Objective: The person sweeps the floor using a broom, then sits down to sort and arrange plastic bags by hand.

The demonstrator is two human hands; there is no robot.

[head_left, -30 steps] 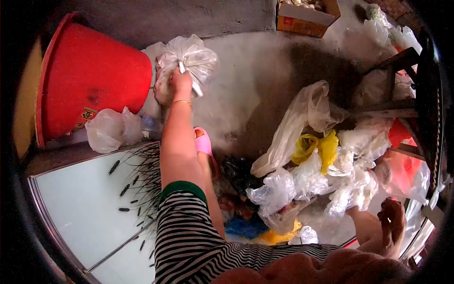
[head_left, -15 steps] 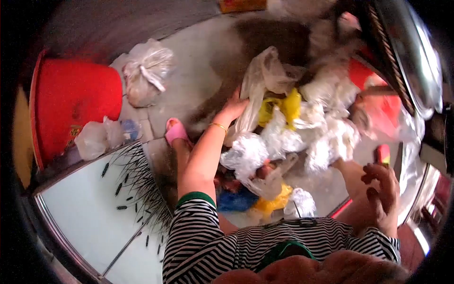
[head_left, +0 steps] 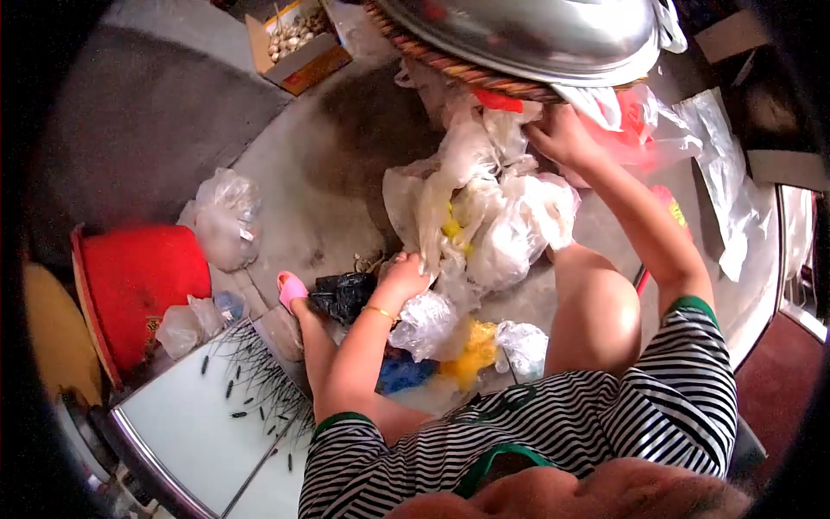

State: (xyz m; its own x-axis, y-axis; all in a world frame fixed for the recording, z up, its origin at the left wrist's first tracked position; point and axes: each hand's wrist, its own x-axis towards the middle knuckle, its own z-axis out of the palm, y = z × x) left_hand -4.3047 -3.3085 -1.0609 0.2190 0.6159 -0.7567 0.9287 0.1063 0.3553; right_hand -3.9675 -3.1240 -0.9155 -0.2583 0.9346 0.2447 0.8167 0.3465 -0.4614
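My left hand (head_left: 406,277) is closed on the lower end of a translucent plastic bag (head_left: 432,212) in front of me. At the far side of the bag pile, my right hand (head_left: 566,138) has its fingers curled into thin plastic, partly hidden by the folds. Between both hands lie crumpled white plastic bags (head_left: 510,233), with a bit of yellow bag showing among them. Nearer my body are a clear crumpled bag (head_left: 424,326), a yellow-orange bag (head_left: 471,355) and a blue bag (head_left: 405,374). A black bag (head_left: 341,297) lies beside my left wrist.
A woven basket (head_left: 484,73) with a shiny metal lid (head_left: 536,30) overhangs the pile. Red plastic (head_left: 635,121) is at right. On the left stand a red bucket (head_left: 143,298), a tied bag (head_left: 226,221) and a glass-topped surface (head_left: 199,424). A garlic box (head_left: 298,48) sits behind.
My right hand has gone from beside my right knee to the far side of the pile. My left hand has come nearer with the bag. The view has shifted, showing more basket and the garlic box.
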